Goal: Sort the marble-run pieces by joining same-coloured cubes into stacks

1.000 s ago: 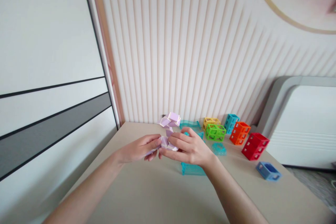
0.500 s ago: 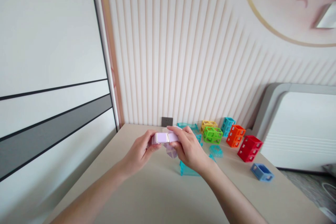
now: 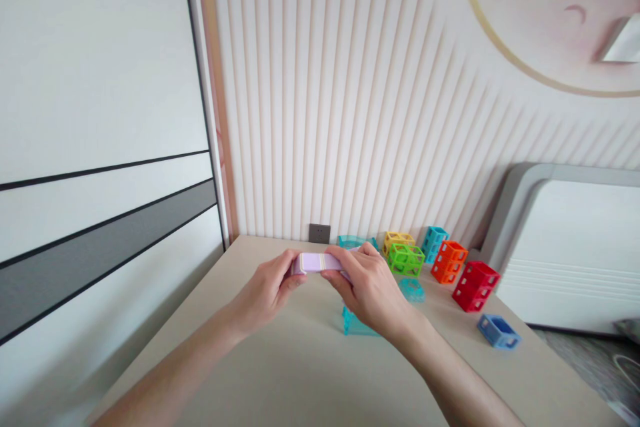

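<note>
Specifically, in the head view, a lilac twist-snake puzzle is held above the beige tabletop. The left hand pinches one end between thumb and fingers. The right hand grips the other end and covers it; the puzzle's full shape cannot be determined. Beyond that hand, a turquoise plastic piece is partly hidden. A round pig picture is cut off at upper right.

I can read no words or numbers on my feed; no brand or label. No sign is legible.
</note>
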The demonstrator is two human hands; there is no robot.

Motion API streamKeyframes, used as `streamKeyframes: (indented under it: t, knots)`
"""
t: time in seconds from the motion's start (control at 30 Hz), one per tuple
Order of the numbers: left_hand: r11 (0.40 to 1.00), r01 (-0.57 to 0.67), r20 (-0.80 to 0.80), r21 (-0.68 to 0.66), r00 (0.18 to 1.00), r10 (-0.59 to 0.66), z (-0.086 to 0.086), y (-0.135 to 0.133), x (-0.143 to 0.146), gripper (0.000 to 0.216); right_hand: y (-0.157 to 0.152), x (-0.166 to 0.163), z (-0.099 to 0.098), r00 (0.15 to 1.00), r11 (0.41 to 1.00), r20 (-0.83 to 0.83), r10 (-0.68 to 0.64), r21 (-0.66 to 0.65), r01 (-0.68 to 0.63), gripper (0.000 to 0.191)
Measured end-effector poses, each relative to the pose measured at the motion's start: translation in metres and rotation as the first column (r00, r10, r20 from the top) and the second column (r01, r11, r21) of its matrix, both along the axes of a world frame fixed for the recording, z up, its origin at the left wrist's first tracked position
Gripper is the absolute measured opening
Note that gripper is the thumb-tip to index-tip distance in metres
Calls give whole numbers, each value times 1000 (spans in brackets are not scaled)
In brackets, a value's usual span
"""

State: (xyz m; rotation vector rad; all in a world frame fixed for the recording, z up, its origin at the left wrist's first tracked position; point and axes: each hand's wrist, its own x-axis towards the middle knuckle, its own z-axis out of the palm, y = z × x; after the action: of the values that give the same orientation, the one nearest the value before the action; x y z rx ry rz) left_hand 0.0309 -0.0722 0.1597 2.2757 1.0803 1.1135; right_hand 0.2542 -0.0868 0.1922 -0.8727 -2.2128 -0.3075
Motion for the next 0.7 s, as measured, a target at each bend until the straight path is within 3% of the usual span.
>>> streamKeyframes:
  t: [0.13,0.27,0.33,0.47,0.6,0.7]
  knots:
    - [996,79,12,-46,997,-78,-4,-2,-1,36,2,3,-1,993,995,113,-31,102,19,29]
    - [965,178,126,-194,980,-155,-13,-5,-1,50,1,6,-1,965,967,248,-81,256,16,21]
    - [901,289,191,-325,953,-236,-16,-7,-5,54,-1,9,0,949,943,302,-86,332,-20,20]
    - [686,463,219,-561,883,-416,-11,-9,-18,63,-5,17,-1,910,865,413,-42,470,-174,17]
    - [546,399,72,-736,849,-524,0,-8,-28,65,-7,19,-7,861,803,506,54,490,-338,20]
    - [532,357,-7,-768,825,-565,3,-6,-28,63,-8,13,-15,856,807,511,78,471,-355,21]
